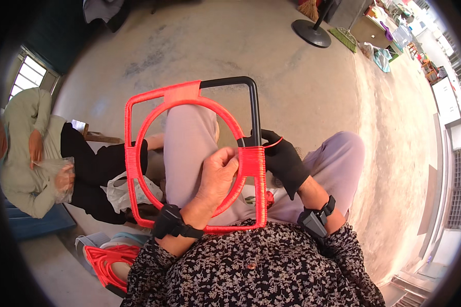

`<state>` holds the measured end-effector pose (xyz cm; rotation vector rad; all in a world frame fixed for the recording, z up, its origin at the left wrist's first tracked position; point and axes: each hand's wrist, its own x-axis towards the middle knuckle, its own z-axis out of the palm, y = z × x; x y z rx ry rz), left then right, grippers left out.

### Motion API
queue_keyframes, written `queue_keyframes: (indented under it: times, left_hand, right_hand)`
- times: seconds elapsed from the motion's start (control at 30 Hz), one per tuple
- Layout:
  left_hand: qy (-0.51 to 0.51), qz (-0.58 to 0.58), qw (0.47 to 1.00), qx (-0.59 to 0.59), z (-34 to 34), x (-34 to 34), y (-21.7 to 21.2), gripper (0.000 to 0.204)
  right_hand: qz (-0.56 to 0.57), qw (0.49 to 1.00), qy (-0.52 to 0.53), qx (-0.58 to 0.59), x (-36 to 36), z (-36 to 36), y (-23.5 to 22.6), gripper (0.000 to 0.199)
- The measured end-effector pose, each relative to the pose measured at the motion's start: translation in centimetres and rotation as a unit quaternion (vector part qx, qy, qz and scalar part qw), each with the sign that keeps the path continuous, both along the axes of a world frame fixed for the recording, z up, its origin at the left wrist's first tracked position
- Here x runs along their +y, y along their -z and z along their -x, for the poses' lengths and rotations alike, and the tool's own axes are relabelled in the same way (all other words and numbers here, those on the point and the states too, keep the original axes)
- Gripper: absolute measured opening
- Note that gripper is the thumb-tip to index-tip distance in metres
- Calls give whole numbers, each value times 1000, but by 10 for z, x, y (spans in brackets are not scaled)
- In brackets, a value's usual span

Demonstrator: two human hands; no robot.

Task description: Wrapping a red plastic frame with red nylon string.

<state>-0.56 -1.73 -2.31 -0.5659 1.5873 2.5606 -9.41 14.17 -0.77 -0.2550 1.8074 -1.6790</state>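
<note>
A square frame [129,123] with a round ring [143,130] inside it is held upright above my lap. Red cord wraps most of both, while bare black tube [255,102] shows at the upper right corner. My bare left hand [219,175] pinches the ring at the inner edge of the red wrapped band [252,162] on the right side. In a black glove, my right hand [286,162] is closed at the band's outer edge, its fingers partly hidden behind the tube. A short length of red cord [275,143] curves from the band across this glove.
Beside me on the left sits another person [30,148], hands near a clear plastic bag [64,179]. A white bag [133,193] lies by my left knee. Red wrapped pieces [107,261] rest at the lower left. Farther off stand a black round base [311,34] and a green broom [344,38].
</note>
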Motion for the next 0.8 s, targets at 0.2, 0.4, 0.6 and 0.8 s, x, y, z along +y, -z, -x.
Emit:
queue_keyframes:
  times: [0.2, 0.4, 0.6, 0.8]
  left_hand:
    - [-182, 88, 975, 94, -1, 5, -6, 13]
    - [-153, 292, 929, 167, -1, 9, -18, 11]
    - [-161, 228, 950, 142, 1, 8, -11, 13]
    - [-150, 161, 973, 68, 4, 5, -14, 18]
  right_hand:
    - [179, 957, 216, -71, -1, -1, -6, 43]
    - [-141, 876, -68, 455, -13, -6, -43, 31]
    - [-103, 919, -7, 380, 5, 0, -32, 21]
    - [47, 940, 334, -50, 83, 38, -28, 18]
